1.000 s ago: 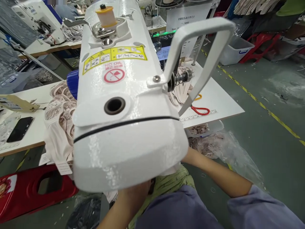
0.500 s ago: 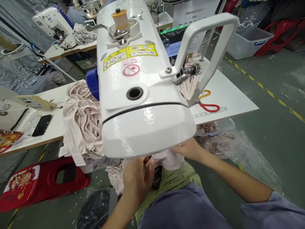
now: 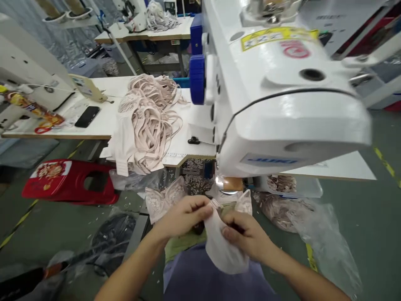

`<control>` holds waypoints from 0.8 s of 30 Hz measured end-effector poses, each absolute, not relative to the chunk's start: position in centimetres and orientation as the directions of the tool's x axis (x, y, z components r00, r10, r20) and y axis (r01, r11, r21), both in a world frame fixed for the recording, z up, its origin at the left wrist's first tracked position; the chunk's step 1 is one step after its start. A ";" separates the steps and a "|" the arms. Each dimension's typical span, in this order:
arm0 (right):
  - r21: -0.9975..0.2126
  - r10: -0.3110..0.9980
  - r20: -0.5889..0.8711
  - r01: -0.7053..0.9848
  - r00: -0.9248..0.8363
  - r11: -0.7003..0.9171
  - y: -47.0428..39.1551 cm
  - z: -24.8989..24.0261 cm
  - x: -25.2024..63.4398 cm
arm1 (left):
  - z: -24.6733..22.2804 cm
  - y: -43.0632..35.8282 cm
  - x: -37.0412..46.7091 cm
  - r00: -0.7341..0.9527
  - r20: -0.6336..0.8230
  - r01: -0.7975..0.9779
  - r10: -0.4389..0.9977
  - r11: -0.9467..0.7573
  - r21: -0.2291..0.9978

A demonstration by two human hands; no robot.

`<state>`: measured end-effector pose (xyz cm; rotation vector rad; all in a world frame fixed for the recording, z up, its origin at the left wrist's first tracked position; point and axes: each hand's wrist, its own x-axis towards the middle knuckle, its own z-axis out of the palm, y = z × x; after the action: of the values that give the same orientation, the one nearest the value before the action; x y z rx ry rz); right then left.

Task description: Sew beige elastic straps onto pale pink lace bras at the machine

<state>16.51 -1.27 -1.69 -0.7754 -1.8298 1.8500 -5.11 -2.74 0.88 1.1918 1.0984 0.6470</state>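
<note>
A pale fabric piece point(image 3: 224, 248) hangs over my lap, pinched between both hands. My left hand point(image 3: 188, 213) grips its upper left edge between thumb and fingers, near a thin strap. On its right side, the thumb and curled fingers of my right hand point(image 3: 246, 234) hold the cloth. Lace fabric point(image 3: 166, 198) lies just beyond my left hand, and another lace part shows behind my right. The white sewing machine head point(image 3: 294, 125) stands above and in front of my hands.
A pile of beige straps and lace point(image 3: 150, 125) lies on the white table point(image 3: 119, 90), with a black phone point(image 3: 87, 116) to its left. Lower left is a red stool point(image 3: 72, 182). A clear bin point(image 3: 308, 188) and plastic bag point(image 3: 328, 242) sit at right.
The view has swung left, so the machine sits farther right. Both hands and the cloth now show below the machine head, closer together; earlier it partly hid them.
</note>
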 end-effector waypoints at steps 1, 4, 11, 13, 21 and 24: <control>-0.991 0.631 -0.118 0.047 -0.766 -0.128 -1.2 -2.2 15.2 | 1.1 -3.3 -5.7 0.289 -0.322 0.157 0.901 0.287 0.945; -0.918 0.586 -0.188 -0.070 -0.788 -0.390 -0.5 -4.1 10.9 | 2.0 -4.5 -7.6 0.158 -0.327 0.348 0.932 0.257 0.901; -0.749 0.792 -0.410 -0.329 -0.452 -0.575 0.3 -8.3 8.3 | -1.3 -4.6 -8.5 -0.177 -0.212 0.575 0.961 0.276 0.770; -0.901 0.900 -0.275 -0.237 -0.337 -0.364 -0.1 -9.4 9.0 | -3.6 -4.7 -7.6 -0.318 -0.187 0.468 0.930 0.325 0.822; -0.896 0.827 0.157 0.274 -0.540 0.349 -0.9 -10.5 11.9 | -6.4 -5.0 -3.7 -0.244 -0.280 0.202 0.928 0.331 0.922; -0.908 0.828 0.109 0.284 -0.550 0.308 -0.4 -9.5 13.2 | -5.5 -5.2 -3.5 -0.245 -0.253 0.205 0.936 0.305 0.930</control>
<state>13.16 -0.39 -9.46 -0.9826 -2.0000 1.2158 -3.54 -5.17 -5.52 1.0483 1.6699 1.0171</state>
